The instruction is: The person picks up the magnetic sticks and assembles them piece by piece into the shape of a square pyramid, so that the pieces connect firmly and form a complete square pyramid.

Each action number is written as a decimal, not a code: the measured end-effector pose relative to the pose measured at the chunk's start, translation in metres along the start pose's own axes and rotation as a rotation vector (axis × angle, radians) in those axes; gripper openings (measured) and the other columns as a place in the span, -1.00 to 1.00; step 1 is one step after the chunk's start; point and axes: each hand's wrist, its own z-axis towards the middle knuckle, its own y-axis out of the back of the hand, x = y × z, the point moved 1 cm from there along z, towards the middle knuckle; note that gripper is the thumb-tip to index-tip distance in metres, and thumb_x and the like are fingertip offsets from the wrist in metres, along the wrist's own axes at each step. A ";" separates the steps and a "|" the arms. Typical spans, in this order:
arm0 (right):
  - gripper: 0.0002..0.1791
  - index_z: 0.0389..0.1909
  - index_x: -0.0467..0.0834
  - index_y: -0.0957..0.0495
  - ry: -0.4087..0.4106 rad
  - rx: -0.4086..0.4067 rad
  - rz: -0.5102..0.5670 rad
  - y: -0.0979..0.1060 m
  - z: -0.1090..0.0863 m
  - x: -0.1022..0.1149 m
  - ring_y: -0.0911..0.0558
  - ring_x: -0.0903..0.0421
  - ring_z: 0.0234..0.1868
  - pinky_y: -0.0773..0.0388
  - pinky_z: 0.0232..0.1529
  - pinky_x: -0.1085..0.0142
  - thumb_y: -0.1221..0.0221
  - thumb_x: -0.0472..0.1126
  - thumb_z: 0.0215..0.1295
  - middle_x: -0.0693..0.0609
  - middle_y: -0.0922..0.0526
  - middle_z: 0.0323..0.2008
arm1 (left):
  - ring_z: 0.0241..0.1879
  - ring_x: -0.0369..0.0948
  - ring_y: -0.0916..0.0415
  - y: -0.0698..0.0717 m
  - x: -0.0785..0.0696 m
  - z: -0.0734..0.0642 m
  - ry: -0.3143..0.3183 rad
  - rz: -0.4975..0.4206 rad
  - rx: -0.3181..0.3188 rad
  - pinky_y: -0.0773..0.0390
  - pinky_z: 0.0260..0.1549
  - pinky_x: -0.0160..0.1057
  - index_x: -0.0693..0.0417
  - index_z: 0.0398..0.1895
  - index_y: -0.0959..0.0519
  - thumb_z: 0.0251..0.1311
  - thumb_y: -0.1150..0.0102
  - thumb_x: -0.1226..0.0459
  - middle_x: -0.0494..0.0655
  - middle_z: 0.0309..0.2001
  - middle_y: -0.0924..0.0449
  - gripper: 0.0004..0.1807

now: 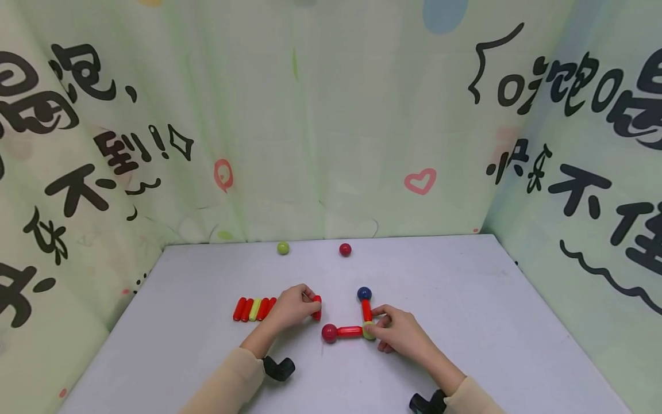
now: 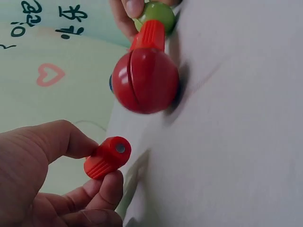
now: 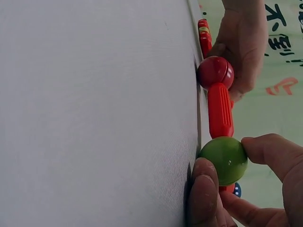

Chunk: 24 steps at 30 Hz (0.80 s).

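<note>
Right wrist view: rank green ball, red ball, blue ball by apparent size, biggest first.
1. Green ball
2. Red ball
Unranked: blue ball, mostly hidden; only a sliver shows.
Green looks nearer than red, so actual sizes stay unsure.

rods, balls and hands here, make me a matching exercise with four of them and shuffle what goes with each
Column one
1. dark blue ball
2. yellow-green rod
3. left hand
4. right hand

Column two
A. grips the green ball at the corner of the joined pieces
B. lies in a row between red rods
C. joined to the far end of a red connecting rod
D. pinches a separate red rod

Right pairs: 1-C, 2-B, 3-D, 4-A
</note>
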 end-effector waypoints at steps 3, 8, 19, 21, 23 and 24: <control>-0.51 0.10 -0.20 -0.59 -0.004 0.001 0.002 0.000 0.000 0.001 -0.61 0.13 -0.58 -0.62 -0.47 0.28 -0.44 -0.05 0.25 0.03 -0.61 -0.41 | -0.39 -0.16 -0.50 -0.005 -0.002 0.000 0.010 -0.028 -0.010 -0.53 -0.39 -0.30 0.10 -0.13 -0.54 0.23 -0.33 0.18 -0.09 -0.38 -0.60 -0.74; -0.52 0.10 -0.19 -0.59 -0.013 0.002 0.001 -0.001 0.000 0.001 -0.61 0.14 -0.59 -0.62 -0.48 0.29 -0.44 -0.06 0.25 0.03 -0.61 -0.41 | -0.38 -0.16 -0.50 -0.011 -0.006 -0.001 0.019 -0.036 -0.013 -0.54 -0.38 -0.30 0.09 -0.15 -0.54 0.23 -0.34 0.18 -0.10 -0.38 -0.59 -0.75; -0.52 0.09 -0.20 -0.59 -0.007 0.001 -0.006 -0.001 0.000 0.000 -0.61 0.13 -0.59 -0.62 -0.48 0.29 -0.43 -0.06 0.25 0.02 -0.60 -0.42 | -0.41 -0.17 -0.51 -0.019 -0.012 -0.005 0.011 0.018 -0.021 -0.56 -0.40 -0.27 0.08 -0.18 -0.55 0.22 -0.37 0.18 -0.11 -0.42 -0.59 -0.76; -0.52 0.09 -0.20 -0.59 -0.007 -0.002 -0.008 -0.001 0.000 0.000 -0.60 0.13 -0.59 -0.62 -0.48 0.29 -0.43 -0.06 0.25 0.03 -0.60 -0.43 | -0.42 -0.18 -0.51 -0.020 -0.013 -0.006 0.008 0.024 -0.018 -0.55 -0.40 -0.28 0.07 -0.18 -0.55 0.22 -0.36 0.17 -0.12 -0.43 -0.58 -0.76; -0.52 0.09 -0.20 -0.59 -0.006 -0.005 -0.011 -0.001 0.000 0.000 -0.60 0.13 -0.60 -0.62 -0.48 0.29 -0.43 -0.06 0.25 0.03 -0.60 -0.43 | -0.42 -0.18 -0.51 -0.020 -0.013 -0.006 0.003 0.031 -0.018 -0.55 -0.41 -0.28 0.07 -0.18 -0.56 0.23 -0.36 0.15 -0.12 -0.44 -0.58 -0.76; -0.52 0.10 -0.20 -0.59 -0.007 -0.006 -0.011 -0.001 0.000 -0.001 -0.60 0.13 -0.60 -0.62 -0.48 0.29 -0.43 -0.06 0.25 0.03 -0.60 -0.43 | -0.42 -0.18 -0.51 -0.020 -0.013 -0.006 0.002 0.035 -0.019 -0.54 -0.41 -0.28 0.06 -0.18 -0.56 0.24 -0.35 0.14 -0.13 -0.44 -0.58 -0.76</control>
